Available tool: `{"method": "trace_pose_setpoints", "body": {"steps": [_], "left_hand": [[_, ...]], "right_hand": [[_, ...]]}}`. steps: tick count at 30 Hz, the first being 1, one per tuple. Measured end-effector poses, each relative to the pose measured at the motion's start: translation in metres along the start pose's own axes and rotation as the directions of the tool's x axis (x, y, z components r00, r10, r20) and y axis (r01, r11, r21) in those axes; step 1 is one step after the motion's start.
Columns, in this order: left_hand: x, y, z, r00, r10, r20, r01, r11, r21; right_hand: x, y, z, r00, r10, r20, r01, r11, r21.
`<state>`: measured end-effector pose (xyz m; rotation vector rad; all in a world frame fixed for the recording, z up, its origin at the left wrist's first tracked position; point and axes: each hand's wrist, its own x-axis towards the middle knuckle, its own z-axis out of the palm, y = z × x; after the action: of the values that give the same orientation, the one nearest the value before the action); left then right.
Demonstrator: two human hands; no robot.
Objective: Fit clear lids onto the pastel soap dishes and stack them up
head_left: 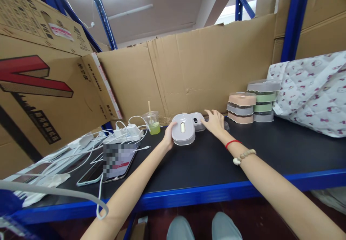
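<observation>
L hand (169, 134) has its grip clamped on the left end of a pale lilac oval lid (183, 129), tilted up off the black counter (270, 149). R hand (214, 121), fingers apart, rests on a second lid (198, 121) just behind. Stacked containers (252, 102) well to the right; drink cup (152, 122) and tablet (119, 160) to the left.

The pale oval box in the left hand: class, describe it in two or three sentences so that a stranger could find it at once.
Start at the black shelf top with the blue front edge, backed by brown cardboard. Near its middle, the left hand holds the pale oval box tilted up. Unlike the smaller box behind it under the right hand, it shows a small yellowish oval window.
</observation>
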<state>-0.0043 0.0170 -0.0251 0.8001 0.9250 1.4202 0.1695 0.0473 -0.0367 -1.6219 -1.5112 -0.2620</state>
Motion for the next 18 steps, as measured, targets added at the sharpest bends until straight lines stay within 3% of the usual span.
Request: {"method": "trace_pose_setpoints", "body": {"steps": [4, 13, 18], "left_hand": [[-0.005, 0.007, 0.002, 0.997, -0.057, -0.043, 0.052, 0.992, -0.114], [-0.005, 0.014, 0.005, 0.997, -0.072, 0.011, 0.073, 0.971, -0.229], [-0.003, 0.009, 0.005, 0.996, -0.002, -0.085, -0.011, 0.987, -0.162]], "right_hand": [[0.001, 0.018, 0.002, 0.979, 0.153, 0.135, -0.130, 0.978, -0.163], [0.001, 0.014, -0.009, 0.941, 0.231, 0.249, -0.158, 0.946, -0.282], [0.001, 0.010, -0.011, 0.943, 0.290, 0.162, -0.259, 0.948, -0.187]]}}
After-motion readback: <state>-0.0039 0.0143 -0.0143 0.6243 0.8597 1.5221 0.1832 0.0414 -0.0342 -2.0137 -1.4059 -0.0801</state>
